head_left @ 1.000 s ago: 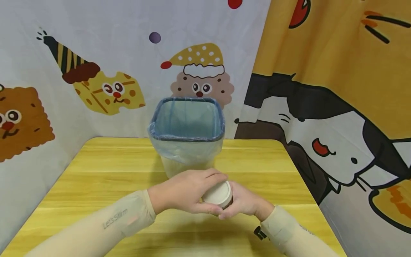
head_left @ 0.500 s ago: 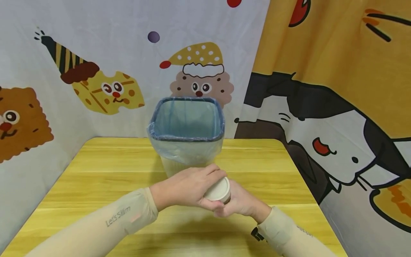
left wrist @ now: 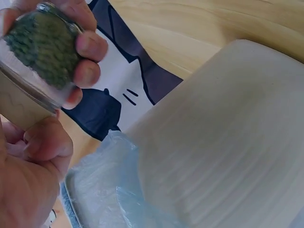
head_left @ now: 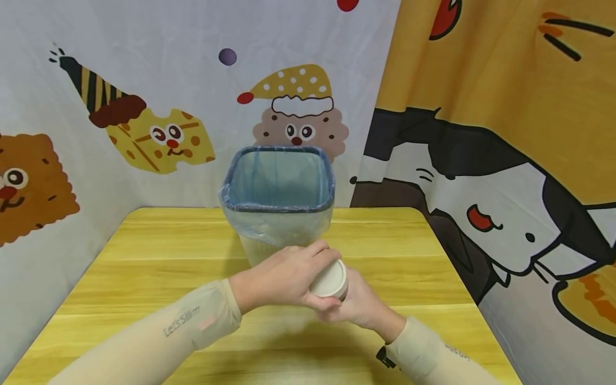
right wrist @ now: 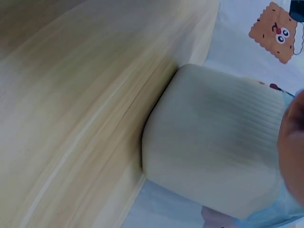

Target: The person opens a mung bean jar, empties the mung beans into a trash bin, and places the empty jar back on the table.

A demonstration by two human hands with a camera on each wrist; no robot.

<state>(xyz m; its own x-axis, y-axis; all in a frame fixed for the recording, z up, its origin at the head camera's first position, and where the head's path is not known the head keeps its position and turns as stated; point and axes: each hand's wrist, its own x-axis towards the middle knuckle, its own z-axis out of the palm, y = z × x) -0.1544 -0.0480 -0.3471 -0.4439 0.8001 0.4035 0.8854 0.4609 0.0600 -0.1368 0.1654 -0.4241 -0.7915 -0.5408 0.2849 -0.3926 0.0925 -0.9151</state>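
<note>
One big cartoon-print cloth (head_left: 183, 32) fills the background beyond both hands, then comes the wood-look surface (head_left: 159, 272) under them. Next down in size is a pale bin (right wrist: 213, 133), standing upright just past the left hand (head_left: 291, 280), which blocks part of its lower front in the head view. It's got a bluish plastic liner (head_left: 269, 224) folded over the rim. Now the good bit: the left hand is curled round a lid (head_left: 329, 279), fingers over the far side and thumb on the near side, while the right hand (head_left: 363, 305) has its fingers wrapped round the clear jar (left wrist: 45, 47) below. So the jar sits between the hands, tilted, and looks held up off the surface, with green bits (left wrist: 40, 57) inside (no idea what they are). Smallest thing I spotted is a black fitting (head_left: 385, 357) by the right wrist. My read: the step in hand is working the lid, which is on the jar, though I can't tell if it's loose or tight. If so, the next move calls for a steady right hand on the jar and an even twist from the left.
</note>
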